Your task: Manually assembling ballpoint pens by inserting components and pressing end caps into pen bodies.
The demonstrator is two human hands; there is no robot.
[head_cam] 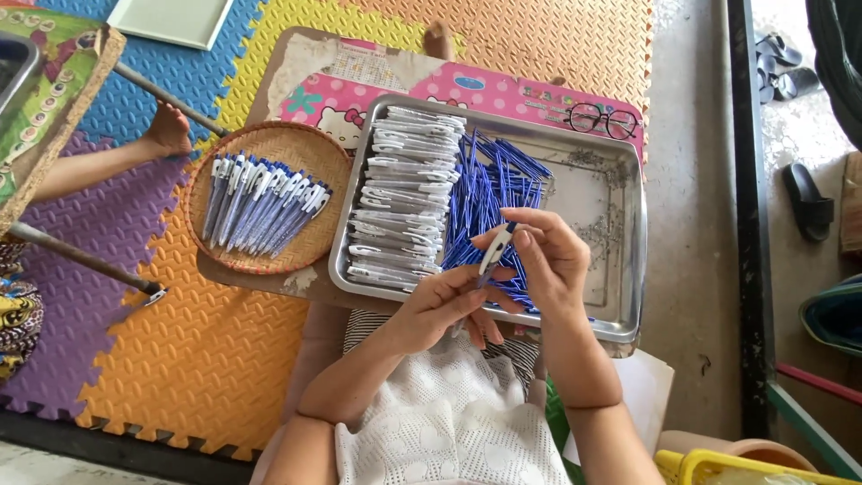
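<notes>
Fingers [525,235] of right hand [548,260] pinched shut on a blue-and-white pen [493,256], held upright over near edge of steel tray [620,224]; left hand [444,305] closed round pen's lower end. Beyond, in tray: white pen caps [404,198] stacked left, blue barrels [498,184] heaped beside. Further left, round woven basket [269,135] of finished pens [265,202], on pink bench [467,85], spectacles [603,118] at its far edge

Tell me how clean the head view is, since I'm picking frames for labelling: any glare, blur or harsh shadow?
Head view: bright, even daylight; the shiny steel tray shows only mild sheen, no blown-out glare. Both hands, left and right, and the blue-and-white pen between them look sharp. Shadows are soft; edges bend slightly from the wide lens.
</notes>
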